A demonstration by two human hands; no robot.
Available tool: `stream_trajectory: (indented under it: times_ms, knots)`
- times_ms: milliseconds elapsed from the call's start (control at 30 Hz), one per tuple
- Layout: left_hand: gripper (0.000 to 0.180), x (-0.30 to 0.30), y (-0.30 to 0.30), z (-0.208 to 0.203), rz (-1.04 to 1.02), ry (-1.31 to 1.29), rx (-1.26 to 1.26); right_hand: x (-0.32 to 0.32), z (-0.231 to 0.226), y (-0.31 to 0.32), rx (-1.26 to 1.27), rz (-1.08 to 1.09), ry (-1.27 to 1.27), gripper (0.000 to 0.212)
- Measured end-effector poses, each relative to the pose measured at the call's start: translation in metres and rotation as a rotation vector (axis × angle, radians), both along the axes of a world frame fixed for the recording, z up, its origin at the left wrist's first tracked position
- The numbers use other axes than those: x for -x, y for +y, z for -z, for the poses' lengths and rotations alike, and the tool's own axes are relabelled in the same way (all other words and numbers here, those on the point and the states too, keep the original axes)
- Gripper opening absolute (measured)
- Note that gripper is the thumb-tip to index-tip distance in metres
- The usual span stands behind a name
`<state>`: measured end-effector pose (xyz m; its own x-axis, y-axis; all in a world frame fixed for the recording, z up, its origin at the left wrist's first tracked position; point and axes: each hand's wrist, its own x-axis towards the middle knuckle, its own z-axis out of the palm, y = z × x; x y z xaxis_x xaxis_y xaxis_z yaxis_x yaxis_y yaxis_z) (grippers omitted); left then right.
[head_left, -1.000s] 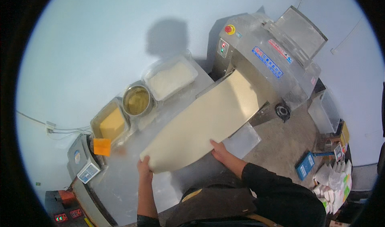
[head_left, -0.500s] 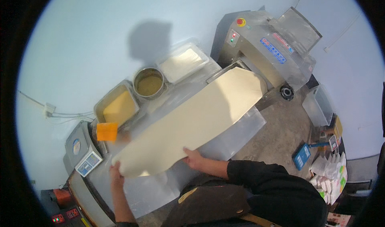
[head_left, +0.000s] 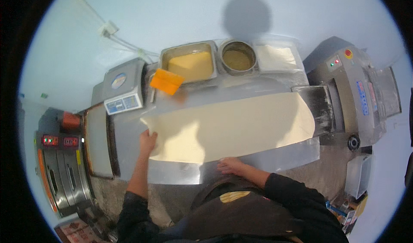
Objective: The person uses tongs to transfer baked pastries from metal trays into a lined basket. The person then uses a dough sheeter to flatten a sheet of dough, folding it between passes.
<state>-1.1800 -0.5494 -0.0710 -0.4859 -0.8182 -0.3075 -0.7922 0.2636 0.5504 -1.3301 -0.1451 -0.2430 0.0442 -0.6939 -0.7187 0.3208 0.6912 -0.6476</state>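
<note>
A long pale sheet of dough point(head_left: 241, 129) lies flat across a shiny metal work surface point(head_left: 286, 155) in front of me. At its left end, my left hand point(head_left: 148, 142) is closed on the dough's edge, thumb on top, and the corner there is slightly lifted and creased. My right hand point(head_left: 231, 165) rests just off the dough's near edge, fingers loosely out and pointing left, with nothing seen in them. The right end of the dough is rounded and lies beside the dark tray point(head_left: 318, 107) of a steel dough-sheeting machine point(head_left: 359, 97).
Along the back stand a grey scale point(head_left: 123, 82), a rectangular pan of yellow filling or liquid point(head_left: 189, 67), a round metal pot point(head_left: 238, 58) and a white-filled tub point(head_left: 277, 58). An orange scraper-like piece point(head_left: 167, 81) sits before the pan. An oven point(head_left: 62, 174) is at the left.
My view has turned to the left. The dough's left end has come down flatter and its right end now lies short of the machine. My right hand has let go of the near edge.
</note>
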Motion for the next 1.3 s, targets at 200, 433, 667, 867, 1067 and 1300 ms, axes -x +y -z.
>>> stream_trajectory:
  times_ms: [200, 433, 667, 867, 1067, 1300]
  knots:
    - [0.050, 0.029, 0.050, 0.027, 0.156, -0.014, 0.237, 0.053, -0.047, 0.072, -0.152, 0.748, -0.239, 0.051]
    - [0.051, 0.110, 0.144, 0.069, 0.203, 0.078, 0.117, 0.098, -0.088, 0.126, -0.239, 0.799, -0.113, 0.050]
    - [0.043, 0.157, 0.211, 0.121, 0.228, 0.100, 0.277, 0.159, -0.068, 0.175, -0.216, 0.742, 0.063, 0.043]
    - [0.048, 0.172, 0.228, 0.096, 0.164, -0.030, 0.162, 0.287, -0.048, 0.260, -0.389, 0.350, 1.460, 0.051]
    - [0.088, 0.163, 0.282, 0.089, 0.325, -0.204, 0.304, 0.395, -0.019, 0.321, -0.698, 0.524, 1.327, 0.066]
    - [0.102, 0.152, 0.298, 0.105, 0.379, -0.150, 0.330, 0.403, -0.022, 0.335, -0.310, 0.474, 0.985, 0.058]
